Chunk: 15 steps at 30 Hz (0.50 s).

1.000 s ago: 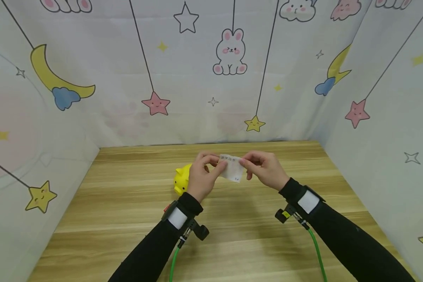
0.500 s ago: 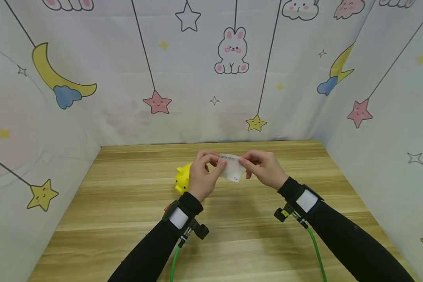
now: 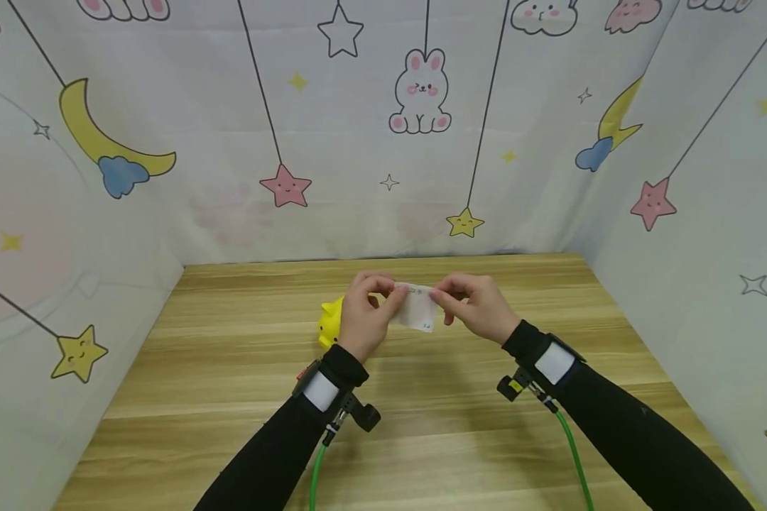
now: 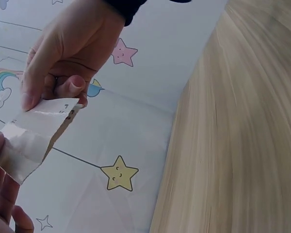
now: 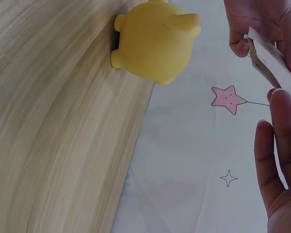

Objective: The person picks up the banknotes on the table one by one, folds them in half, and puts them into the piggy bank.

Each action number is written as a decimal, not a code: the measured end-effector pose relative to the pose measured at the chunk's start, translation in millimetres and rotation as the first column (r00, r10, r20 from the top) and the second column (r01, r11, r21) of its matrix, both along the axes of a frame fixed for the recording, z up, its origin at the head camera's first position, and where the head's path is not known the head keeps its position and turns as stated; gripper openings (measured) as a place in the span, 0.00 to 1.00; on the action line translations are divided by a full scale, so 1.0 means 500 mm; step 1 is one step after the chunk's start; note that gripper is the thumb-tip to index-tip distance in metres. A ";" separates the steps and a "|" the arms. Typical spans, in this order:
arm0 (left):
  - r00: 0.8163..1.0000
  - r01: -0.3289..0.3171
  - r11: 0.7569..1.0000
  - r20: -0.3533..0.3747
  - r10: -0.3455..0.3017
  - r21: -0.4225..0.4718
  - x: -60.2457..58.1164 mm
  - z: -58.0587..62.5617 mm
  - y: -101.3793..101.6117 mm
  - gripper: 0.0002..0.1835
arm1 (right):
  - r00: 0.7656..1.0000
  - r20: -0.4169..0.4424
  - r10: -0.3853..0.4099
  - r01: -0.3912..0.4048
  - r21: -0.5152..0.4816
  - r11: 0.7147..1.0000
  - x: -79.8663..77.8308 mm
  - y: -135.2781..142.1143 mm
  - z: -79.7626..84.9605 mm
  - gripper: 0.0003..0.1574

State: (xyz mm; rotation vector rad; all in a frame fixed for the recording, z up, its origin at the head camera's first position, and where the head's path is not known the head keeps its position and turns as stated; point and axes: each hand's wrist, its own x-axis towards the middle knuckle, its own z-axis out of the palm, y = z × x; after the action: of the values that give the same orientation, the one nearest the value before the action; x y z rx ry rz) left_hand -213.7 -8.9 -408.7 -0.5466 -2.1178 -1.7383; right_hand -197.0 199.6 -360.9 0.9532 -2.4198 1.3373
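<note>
A small white slip of paper (image 3: 417, 314), printed with small dark characters, is held up between both hands above the table. My left hand (image 3: 366, 317) pinches its left side between thumb and fingers. On the opposite side, the thumb and index finger of my right hand (image 3: 481, 310) grip its upper right corner. In the left wrist view the paper (image 4: 34, 131) appears folded, with a brownish inner side along one edge. A yellow piggy-shaped figure (image 3: 329, 323) stands behind my left hand, partly hidden by it; the right wrist view shows its rounded body (image 5: 157, 41).
The wood-grain table (image 3: 243, 397) runs back to a white cloth backdrop (image 3: 358, 135) printed with stars, moons and rabbits. Cloth also encloses both sides. Green cables (image 3: 574, 454) trail from the wrist cameras toward the front.
The slip's upper edge has tilted, so less of its printed line shows in the head view. Both hands have shifted only very slightly and keep their grip. The yellow figure stays put.
</note>
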 end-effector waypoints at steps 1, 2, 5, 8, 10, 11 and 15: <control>1.000 0.013 1.000 0.004 -0.013 0.009 0.000 0.000 0.000 0.08 | 1.000 -0.004 -0.002 0.002 0.000 1.000 0.000 0.000 0.000 0.04; 0.999 0.029 0.999 0.014 -0.029 0.023 0.000 0.001 0.000 0.08 | 1.000 -0.005 -0.003 0.003 0.000 1.000 0.000 0.000 0.000 0.04; 0.995 0.081 0.994 0.054 -0.085 0.074 -0.001 0.001 -0.001 0.08 | 1.000 -0.010 -0.006 0.006 0.002 1.000 0.000 0.000 0.000 0.04; 0.989 0.111 0.988 0.090 -0.121 0.103 -0.002 -0.002 -0.002 0.08 | 1.000 -0.014 0.005 -0.005 0.006 1.000 -0.001 0.000 0.000 0.04; 0.985 0.122 0.988 0.108 -0.132 0.098 -0.004 -0.004 -0.003 0.09 | 1.000 -0.021 0.011 -0.011 0.005 1.000 -0.002 0.000 0.001 0.05; 0.983 0.126 0.988 0.122 -0.137 0.090 -0.004 -0.005 -0.004 0.09 | 1.000 -0.024 0.012 -0.012 0.005 1.000 -0.002 0.000 0.001 0.05; 0.975 0.139 0.990 0.172 -0.138 0.009 -0.004 -0.011 -0.008 0.13 | 0.999 -0.034 0.002 -0.002 -0.002 1.000 -0.001 0.002 0.005 0.05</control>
State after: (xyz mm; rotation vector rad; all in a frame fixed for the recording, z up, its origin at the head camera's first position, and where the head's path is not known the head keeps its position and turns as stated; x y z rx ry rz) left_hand -215.8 -12.7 -414.0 -0.5757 -2.2475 -1.9218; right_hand -197.5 200.5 -358.6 0.9702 -2.3924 1.3136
